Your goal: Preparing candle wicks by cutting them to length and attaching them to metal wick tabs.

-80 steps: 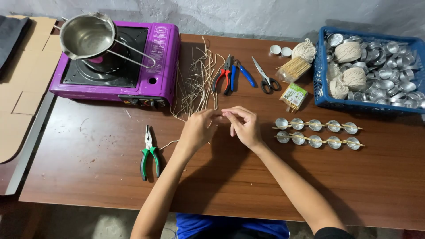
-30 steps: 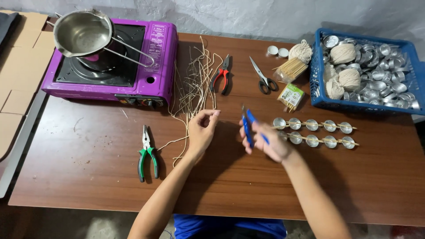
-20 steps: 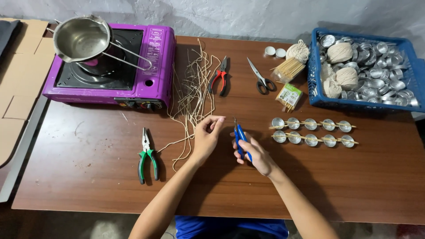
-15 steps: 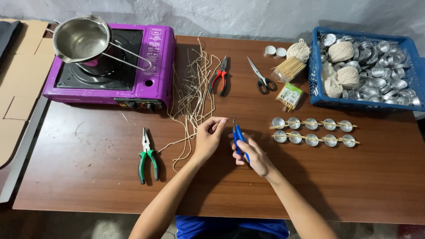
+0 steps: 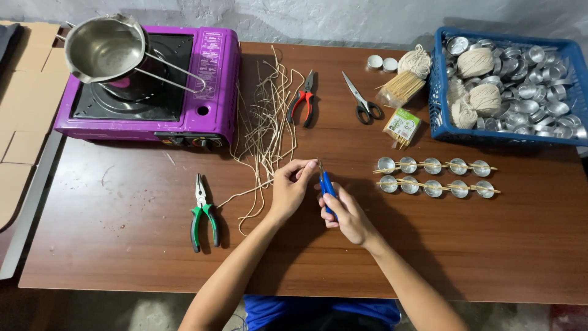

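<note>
My right hand (image 5: 346,214) grips blue-handled pliers (image 5: 326,186), their jaws pointing up toward my left fingertips. My left hand (image 5: 289,189) pinches something small at its fingertips, right at the plier tips; it is too small to make out. Both hands hover over the middle of the brown wooden table (image 5: 122,245). A loose bundle of pale wick strands (image 5: 266,122) lies just left of and behind my left hand. Two rows of small metal cups (image 5: 435,176) strung on wooden sticks lie to the right of my right hand.
Green-handled pliers (image 5: 204,211) lie left of my hands. A purple gas stove (image 5: 153,92) with a steel pot (image 5: 104,48) stands at back left. Red-handled pliers (image 5: 302,101), scissors (image 5: 361,101), a stick bundle (image 5: 401,92) and a blue basket (image 5: 444,122) of metal cups and string balls are at the back.
My right hand took the blue pliers from beside the red ones and brought them in to my left fingertips. My left hand stayed near the table's middle, fingers pinched.
</note>
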